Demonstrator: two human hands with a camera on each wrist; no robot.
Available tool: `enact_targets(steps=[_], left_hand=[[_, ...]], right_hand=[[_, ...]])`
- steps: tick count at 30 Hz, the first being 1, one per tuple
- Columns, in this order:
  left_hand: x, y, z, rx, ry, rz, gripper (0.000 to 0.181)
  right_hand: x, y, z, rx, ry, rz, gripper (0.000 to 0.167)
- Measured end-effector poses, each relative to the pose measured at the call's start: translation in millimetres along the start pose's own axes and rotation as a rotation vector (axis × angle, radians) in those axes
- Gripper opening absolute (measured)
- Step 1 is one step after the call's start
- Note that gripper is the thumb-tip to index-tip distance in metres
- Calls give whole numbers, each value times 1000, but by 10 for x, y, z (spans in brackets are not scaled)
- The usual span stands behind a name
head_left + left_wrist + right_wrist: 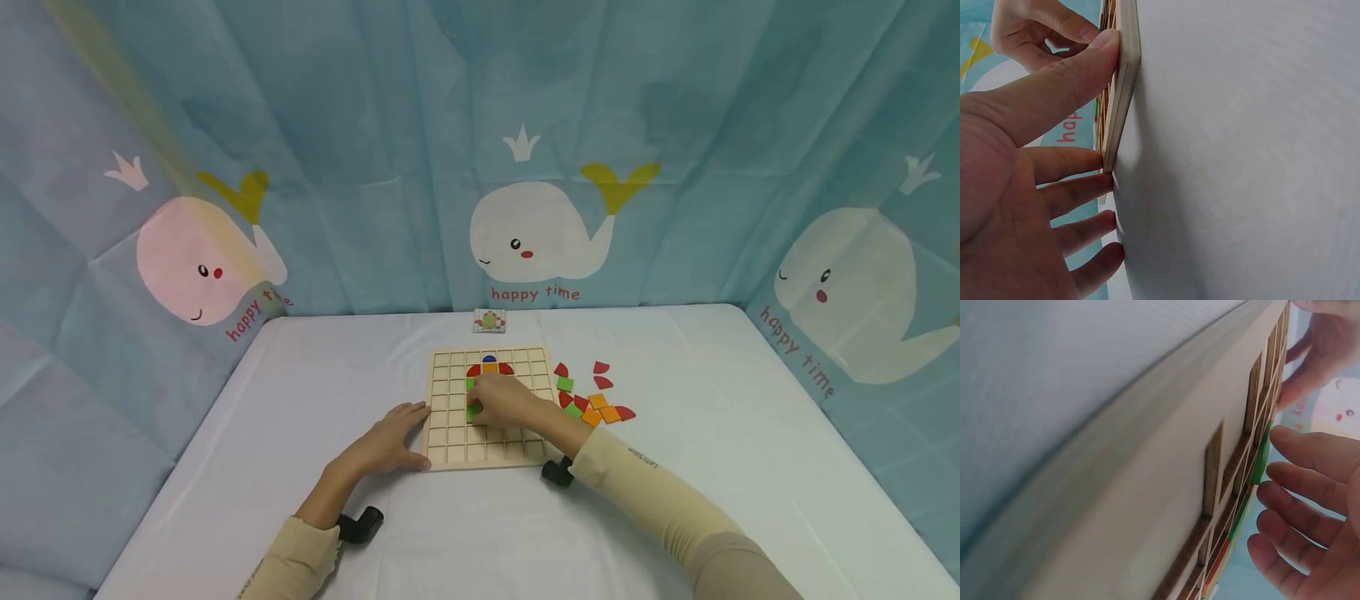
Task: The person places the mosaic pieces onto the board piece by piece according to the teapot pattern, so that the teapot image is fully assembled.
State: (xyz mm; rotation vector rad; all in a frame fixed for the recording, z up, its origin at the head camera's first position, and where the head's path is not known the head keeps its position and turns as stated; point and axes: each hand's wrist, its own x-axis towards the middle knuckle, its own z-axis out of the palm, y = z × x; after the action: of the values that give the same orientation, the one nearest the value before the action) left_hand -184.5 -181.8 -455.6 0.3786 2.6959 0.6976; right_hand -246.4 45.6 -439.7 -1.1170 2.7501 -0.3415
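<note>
Board (487,448) on a white table (465,533), left hand (390,437) spread at its left edge, right hand (508,400) unclenched, fingertips at a green tile (1262,456) on the board, loose tiles (597,401) rightward

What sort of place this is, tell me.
Probably a curtained tabletop play area: light blue whale-print curtains hang around a white, cloth-covered table, which bears a square wooden grid board.
</note>
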Motion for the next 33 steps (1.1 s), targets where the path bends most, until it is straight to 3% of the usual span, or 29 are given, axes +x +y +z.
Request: enact_targets(steps=[10, 21, 33], left_hand=[[1, -1, -1, 4, 6, -2, 90], [-4, -8, -4, -5, 8, 1, 90], [13, -35, 38, -3, 27, 10, 91]], right_hand=[[26, 11, 29, -16, 2, -22, 5], [8, 12, 12, -3, -15, 18, 13], [-269, 347, -129, 81, 85, 58, 19]])
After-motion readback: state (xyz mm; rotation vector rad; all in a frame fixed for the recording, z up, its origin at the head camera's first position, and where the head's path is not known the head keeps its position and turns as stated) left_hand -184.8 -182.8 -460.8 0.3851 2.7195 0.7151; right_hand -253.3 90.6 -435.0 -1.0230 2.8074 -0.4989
